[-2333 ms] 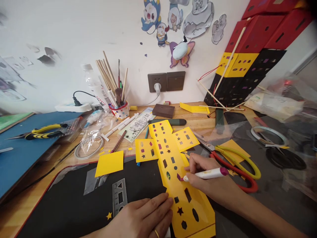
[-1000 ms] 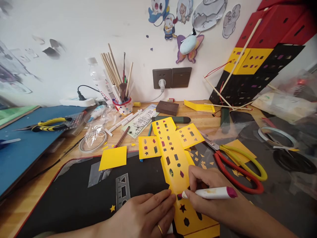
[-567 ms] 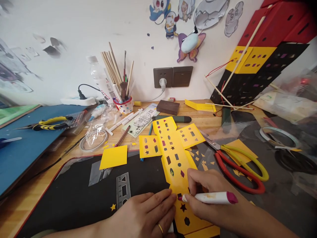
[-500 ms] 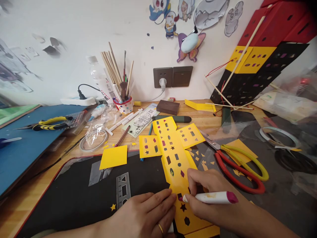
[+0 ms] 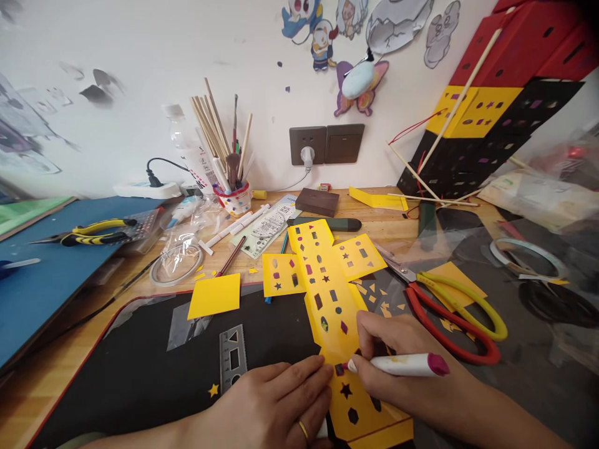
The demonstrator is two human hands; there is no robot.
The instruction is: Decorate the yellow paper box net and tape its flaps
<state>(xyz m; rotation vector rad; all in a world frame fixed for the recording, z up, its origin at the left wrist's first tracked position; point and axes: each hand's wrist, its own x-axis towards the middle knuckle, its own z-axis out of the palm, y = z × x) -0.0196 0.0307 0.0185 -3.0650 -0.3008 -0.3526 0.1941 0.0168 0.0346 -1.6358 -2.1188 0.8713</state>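
Note:
A yellow card cut-out, cross-shaped and full of small cut holes, lies on the dark mat. My left hand rests flat on its left edge, fingers stretched out and a ring on one. In my right hand is a white marker with a magenta end, gripped near its tip. The magenta tip is at a small rectangular hole, just above a star-shaped one. Left of my left hand lie a clear stencil ruler and a small yellow star.
Large scissors with red and yellow handles lie at the right near yellow scraps. A yellow card piece sits at the left. Behind stand a pot of sticks and a tall stack of coloured boxes. Pliers rest far left.
The marker tip has shifted slightly right and up at the rectangular hole, my right hand moving with it. My left hand stays in place.

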